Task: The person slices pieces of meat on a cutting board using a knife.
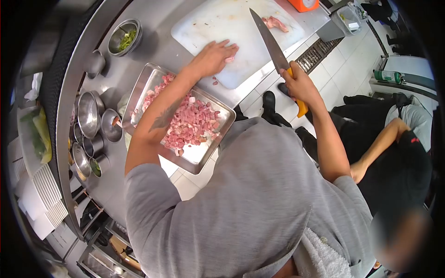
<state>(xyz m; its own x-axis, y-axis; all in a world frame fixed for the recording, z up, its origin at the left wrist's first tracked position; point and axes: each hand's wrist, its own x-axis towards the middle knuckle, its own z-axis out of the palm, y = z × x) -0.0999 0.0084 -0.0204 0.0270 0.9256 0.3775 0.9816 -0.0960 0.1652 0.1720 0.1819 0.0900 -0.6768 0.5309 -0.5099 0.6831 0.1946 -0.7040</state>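
My right hand (301, 85) is closed round the yellow handle of a large kitchen knife (270, 41). Its blade points up and away, above the right part of a white cutting board (199, 30). On the board's near side rests my left hand (215, 58), fingers stretched out and lying low. A small pink bit of meat (230, 59) shows at its fingertips; how much lies under them is hidden. Farther back on the board is a larger piece of raw meat (275, 23). Beneath my left forearm, a metal tray (197, 164) holds diced raw meat (192, 120).
Metal bowls (88, 111) and a bowl of green strips (126, 39) stand on the steel counter at left. An orange device (304, 4) sits at the back. Close on my right is another person (384, 162), an arm bent. A floor drain grate (317, 55) lies beyond the counter edge.
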